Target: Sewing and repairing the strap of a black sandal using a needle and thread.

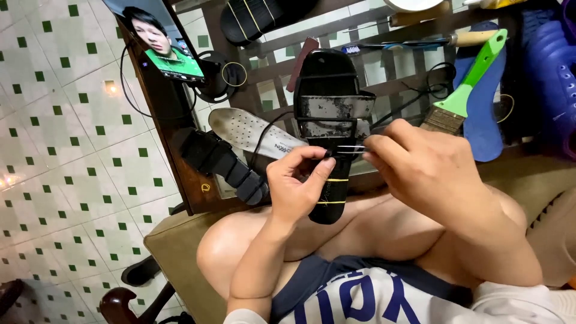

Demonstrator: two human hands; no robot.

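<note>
A black sandal with a worn, peeling strap stands sole-up between my knees, yellow rubber bands around its lower end. My left hand grips the sandal's lower part, thumb and forefinger pinched near the strap. My right hand holds a thin metal needle pointed left at the strap's edge, close to my left fingertips.
A white perforated insole lies left of the sandal on a dark wooden slatted table. A green-handled brush, a blue insole, another black sandal and a phone on a stand are around. Green-dotted tile floor at left.
</note>
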